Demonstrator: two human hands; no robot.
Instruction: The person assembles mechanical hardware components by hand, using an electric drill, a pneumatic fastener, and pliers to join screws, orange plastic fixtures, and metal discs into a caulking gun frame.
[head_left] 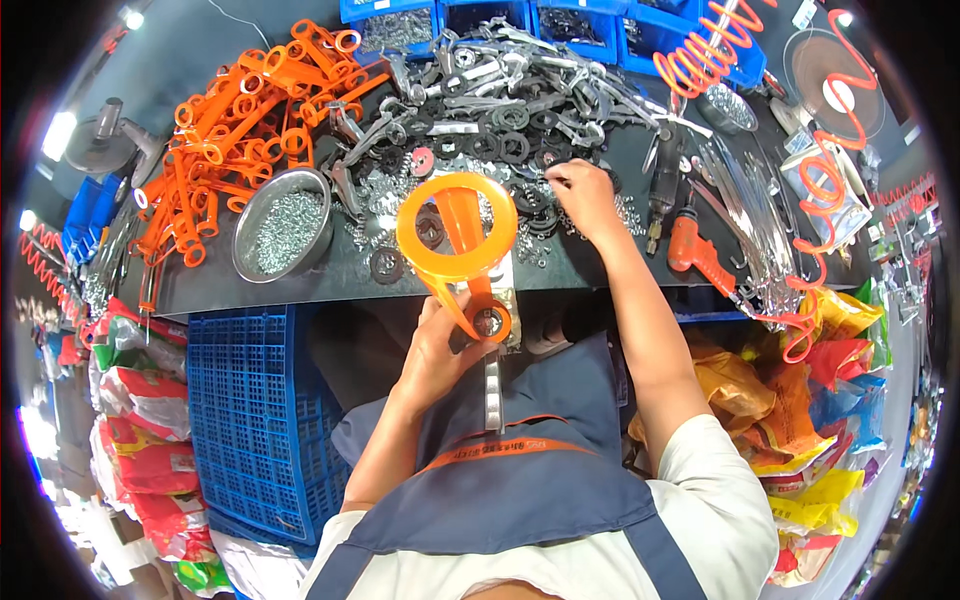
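Frame held by its small end

The orange frame (455,265) is over the front edge of the bench (210,285), large ring toward the pile and small ring nearest the person. The left grip (430,355) closes on the small end; whether the metal bracket (510,330) beside it also bears weight, I cannot tell. The right grip (585,200) is at the black rings (513,148), fingertips close together; I cannot tell whether they pinch anything.

The frame looks light and stiff, probably moulded plastic, so it should keep its shape under a firm squeeze. Its glossy skin may slide in dry fingers, and the broad ring likely makes it top-heavy, apt to swivel. The small end and the bars beside it seem the surest hold; the ring's rim suits only a steadying touch. Similar orange pieces (245,130) lie heaped at left, likely prone to snagging when lifted.
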